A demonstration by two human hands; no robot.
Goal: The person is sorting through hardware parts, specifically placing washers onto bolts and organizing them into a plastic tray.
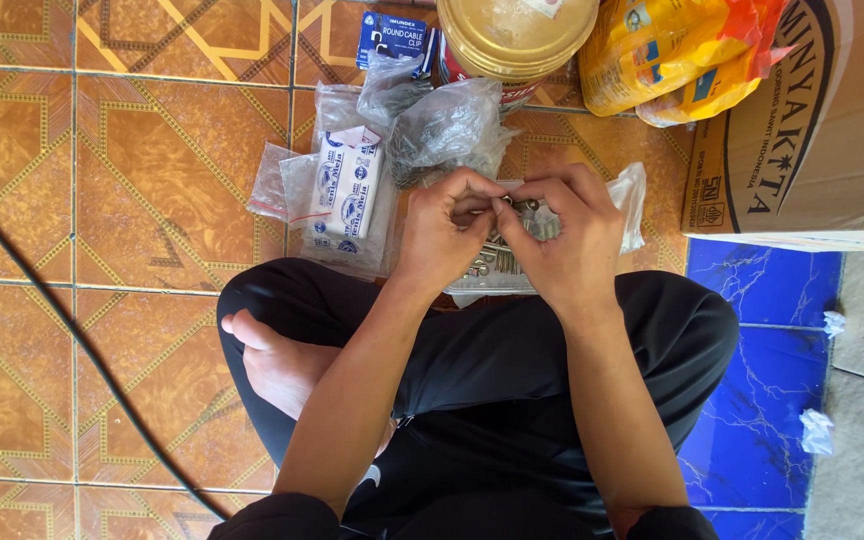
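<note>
Screws (500, 262) w/ small metal bits lie in a clear plastic bag (628, 195) on the floor, just in front of the crossed legs. Both hands meet right above that pile. Left hand (444, 232) & right hand (564, 240) are curled in tight, fingertips (493, 203) touching, pinching one small metal piece (524, 206) between them; too small to tell exactly what it is or which hand has the firmer grip. Looks like the step in hand is fitting or sorting a single piece picked from the pile, prob. mid-way, since plenty of bits are left in the bag. Next move, by my read, calls for a fine pinch & steady wrists, keeping the piece over the bag so a drop lands back in it.

Just left of the hands: packs of small white boxes (346, 190) in clear wrap. Behind them a crumpled grey plastic bag (449, 130), a blue carton (392, 38) & a round gold tin (517, 35). Right of the tin, a yellow-orange pouch (674, 55), then a big cardboard box (812, 120) touching the pouch. Orange patterned tile floor (142, 160) on the left w/ a black cable (72, 340) running across it; blue tiles (762, 350) on the right w/ scraps of white wrap (817, 430)
</note>
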